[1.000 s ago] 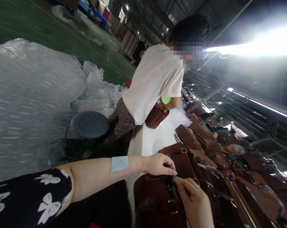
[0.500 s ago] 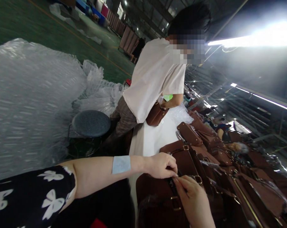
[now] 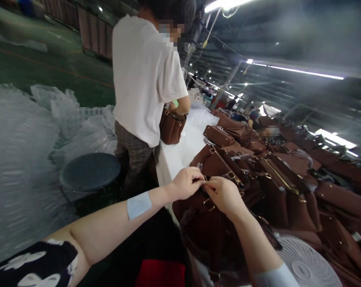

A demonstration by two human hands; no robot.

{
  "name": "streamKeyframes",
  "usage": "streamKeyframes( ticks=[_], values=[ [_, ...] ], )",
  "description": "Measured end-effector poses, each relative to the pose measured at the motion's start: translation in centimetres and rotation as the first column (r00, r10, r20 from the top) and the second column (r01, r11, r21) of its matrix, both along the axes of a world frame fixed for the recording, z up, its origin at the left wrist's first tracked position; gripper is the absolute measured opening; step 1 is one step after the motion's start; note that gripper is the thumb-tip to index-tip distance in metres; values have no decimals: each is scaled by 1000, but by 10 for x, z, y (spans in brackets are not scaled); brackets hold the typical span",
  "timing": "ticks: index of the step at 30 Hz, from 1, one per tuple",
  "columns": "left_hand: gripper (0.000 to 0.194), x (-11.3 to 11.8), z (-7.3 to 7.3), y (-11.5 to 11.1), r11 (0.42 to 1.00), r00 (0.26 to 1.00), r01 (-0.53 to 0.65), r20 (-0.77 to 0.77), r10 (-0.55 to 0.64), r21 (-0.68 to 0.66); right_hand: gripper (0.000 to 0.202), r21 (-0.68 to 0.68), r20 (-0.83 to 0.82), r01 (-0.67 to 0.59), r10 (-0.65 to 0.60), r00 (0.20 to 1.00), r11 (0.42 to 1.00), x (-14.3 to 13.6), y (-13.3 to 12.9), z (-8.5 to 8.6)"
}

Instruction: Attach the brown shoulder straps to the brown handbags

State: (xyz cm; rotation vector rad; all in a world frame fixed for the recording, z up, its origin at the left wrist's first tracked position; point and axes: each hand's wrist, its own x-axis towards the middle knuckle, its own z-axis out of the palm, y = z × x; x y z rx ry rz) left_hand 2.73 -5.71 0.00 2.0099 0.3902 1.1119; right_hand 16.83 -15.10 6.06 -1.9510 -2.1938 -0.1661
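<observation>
Above a brown handbag (image 3: 198,227) with gold buckles, my left hand (image 3: 188,183) and my right hand (image 3: 225,195) meet at their fingertips. Both hands are closed in a pinch. Whatever lies between the fingers is too small to make out. Just behind the fingers is another brown bag (image 3: 207,159) with gold fittings. A light blue patch (image 3: 139,205) is on my left forearm, and a similar one (image 3: 276,277) is on the right.
A person in a white shirt (image 3: 138,75) stands ahead with a brown bag (image 3: 172,126) at the white table (image 3: 165,165). Many brown bags fill the right. A round stool (image 3: 90,170) and clear plastic wrap (image 3: 18,171) are left; a white fan (image 3: 301,269) is lower right.
The view has swung right and levelled, bringing the fan and more bags into sight. My hands stay together in a pinch and appear higher and further left in the picture.
</observation>
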Motion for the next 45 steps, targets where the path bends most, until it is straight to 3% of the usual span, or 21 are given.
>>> streamKeyframes(
  ticks=[5,12,19,25,35,45],
  values=[
    [13,0,5,2,997,1000,5,-21,-7,-80,26,56,-85,46,-41,996,997,-6,-8,4],
    [16,-1,11,7,993,999,-5,-48,-1,-118,26,107,-168,-12,30,985,994,-1,-14,5],
    [17,1,12,7,983,997,72,21,-70,-169,33,126,-187,-60,83,979,990,5,-11,-2],
    [16,-1,12,8,986,999,30,26,-26,-167,34,164,-250,-30,71,966,986,10,-11,-10],
    [10,-1,5,10,992,996,81,42,-78,-92,42,122,-143,-62,79,987,991,7,-8,-11],
    [8,5,3,9,997,997,80,12,-80,-14,35,123,19,-70,69,997,990,8,-7,-15]
  ],
)
